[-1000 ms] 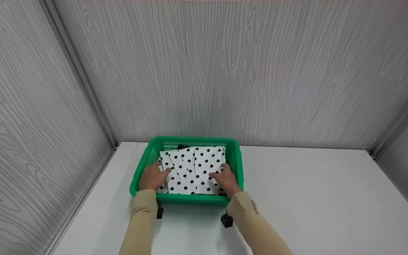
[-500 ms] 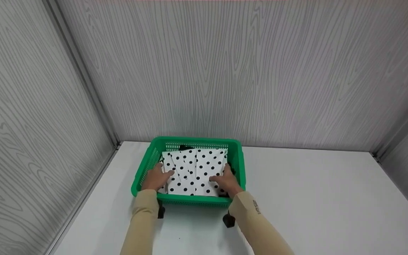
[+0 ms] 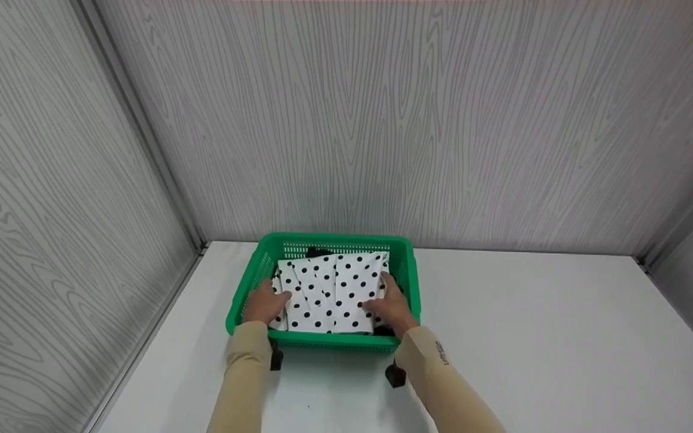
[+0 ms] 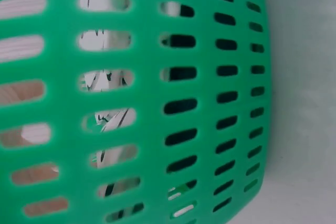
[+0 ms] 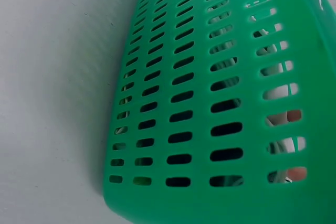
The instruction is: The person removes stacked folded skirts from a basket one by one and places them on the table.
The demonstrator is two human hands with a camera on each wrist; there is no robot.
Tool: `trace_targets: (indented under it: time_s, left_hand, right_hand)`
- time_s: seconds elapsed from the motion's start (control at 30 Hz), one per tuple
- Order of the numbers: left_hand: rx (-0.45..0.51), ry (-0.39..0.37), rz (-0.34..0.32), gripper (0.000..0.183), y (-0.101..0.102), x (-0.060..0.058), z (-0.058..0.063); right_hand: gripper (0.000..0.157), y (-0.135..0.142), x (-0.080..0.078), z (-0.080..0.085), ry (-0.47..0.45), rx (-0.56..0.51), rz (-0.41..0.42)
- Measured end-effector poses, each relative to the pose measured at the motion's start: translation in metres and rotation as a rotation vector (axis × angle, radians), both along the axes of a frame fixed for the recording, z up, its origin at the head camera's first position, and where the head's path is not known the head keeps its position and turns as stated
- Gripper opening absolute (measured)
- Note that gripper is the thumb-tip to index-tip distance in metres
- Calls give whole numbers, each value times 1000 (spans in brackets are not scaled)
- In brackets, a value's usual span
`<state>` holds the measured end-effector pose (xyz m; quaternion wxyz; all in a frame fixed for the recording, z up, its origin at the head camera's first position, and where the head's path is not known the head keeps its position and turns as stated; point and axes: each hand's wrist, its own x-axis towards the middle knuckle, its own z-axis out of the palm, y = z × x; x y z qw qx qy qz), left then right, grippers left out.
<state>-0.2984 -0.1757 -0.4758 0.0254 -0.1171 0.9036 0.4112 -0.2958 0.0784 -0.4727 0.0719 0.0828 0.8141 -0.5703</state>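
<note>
A folded white cloth with black dots (image 3: 316,310) lies in a green plastic basket (image 3: 334,341). My left hand (image 3: 264,304) grips its left side, with the thumb over the top and the other fingers down at the edge. At the right side, my right hand (image 3: 393,305) holds it in a similar way, the thumb on the dotted fabric. Most fingertips are hidden by the cloth. Through the slots of the basket wall (image 4: 147,93) in the left wrist view, bits of fingers show. The right wrist view faces the slotted wall (image 5: 202,93) too.
Something black (image 3: 317,252) shows behind the cloth in the basket. The basket stands on a white table (image 3: 527,325), close to the grey wood-grain back panel (image 3: 382,132). A side panel (image 3: 40,198) rises on the left. Black devices (image 3: 396,375) hang under the wrists.
The whole head view has shifted slightly. My right hand has slid a little to the right and nearer along the cloth's edge. Both hands stay at the cloth inside the basket.
</note>
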Motion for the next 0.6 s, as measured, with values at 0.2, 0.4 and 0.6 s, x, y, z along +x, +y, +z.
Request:
trace_targets:
  time_s: [0.2, 0.4, 0.6]
  left_hand:
    - [-28, 8, -12, 57, -4, 0, 0]
    - [-30, 112, -74, 48, -5, -1, 0]
    - [-15, 65, -102, 59, -11, -2, -4]
  right_hand:
    - [88, -2, 0, 2, -12, 6, 7]
    - [93, -1, -1, 3, -24, 10, 1]
    - [93, -2, 3, 1, 8, -7, 17]
